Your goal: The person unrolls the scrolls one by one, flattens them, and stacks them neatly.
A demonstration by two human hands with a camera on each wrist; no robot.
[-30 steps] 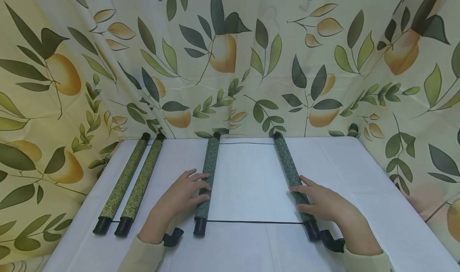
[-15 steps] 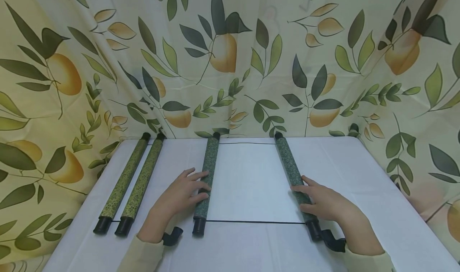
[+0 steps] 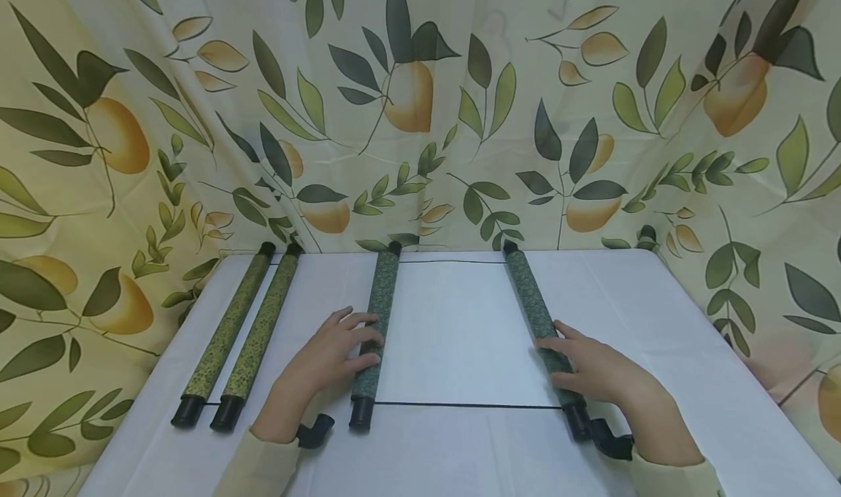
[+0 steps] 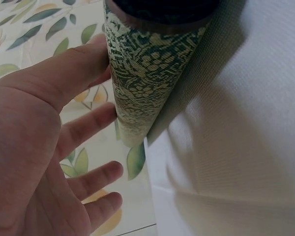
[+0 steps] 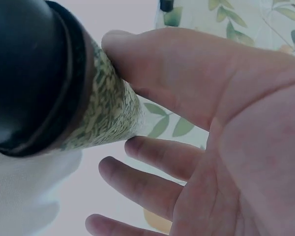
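Note:
A scroll lies partly unrolled, its white sheet stretched between two rolls covered in dark green brocade with black end knobs. My left hand touches the left roll with thumb and fingertips; in the left wrist view its fingers are spread and fairly straight beside the patterned roll. On the other side my right hand lies against the right roll. The right wrist view shows the thumb and index fingertip at this roll, the other fingers extended apart from it.
A second scroll with two yellow-green rolls, a left one and a right one, lies close together at the left. Black wrist straps show at both sleeves. A fruit-and-leaf patterned curtain stands behind the white table.
The left roll has shifted slightly left and the right roll slightly right, each with its hand. The white sheet between them is a little wider. The yellow-green scroll has stayed put.

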